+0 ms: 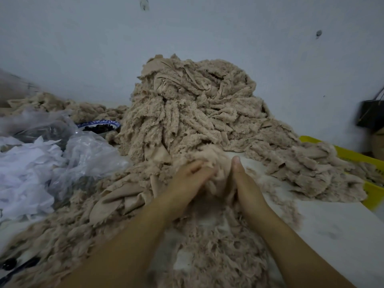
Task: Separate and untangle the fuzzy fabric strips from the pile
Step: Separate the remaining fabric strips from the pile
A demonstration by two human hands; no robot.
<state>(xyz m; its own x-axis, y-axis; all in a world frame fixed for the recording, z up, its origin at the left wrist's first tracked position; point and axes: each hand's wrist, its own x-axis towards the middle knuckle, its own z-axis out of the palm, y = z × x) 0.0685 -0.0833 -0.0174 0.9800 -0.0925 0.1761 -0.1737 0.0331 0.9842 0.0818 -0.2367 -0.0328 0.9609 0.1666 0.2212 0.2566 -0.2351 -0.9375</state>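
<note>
Head view: the left hand (191,179) and right hand (243,181) sit close together in front of the tall pile (197,104) of fuzzy beige strips. Between them is a clump (216,163) lifted from the pile's foot. The left fingers curl over the clump and grip it. The right thumb lies straight up along its side, but the right fingers are behind the fabric, so I cannot tell whether that hand pinches or only props. More strips lie loose over the table (332,225) round both forearms.

Risks, as I judge them: the clump seems to run back into the pile, so a hard pull could drag the heap forward or tighten the knot instead of freeing one strip. The pile leans towards the blue-rimmed bowl (99,125) and the plastic bags (87,154), so a slide could bury them (the bowl holds something dark that I cannot name). On the right, strips already spill over the yellow crate (353,154) and more could trail off the edge.

Both hands are smeared by motion, so single fingers are hard to count. The crate and a dark bag (372,113) are cut by the frame, and small black objects (10,263) at lower left are too blurred to identify
</note>
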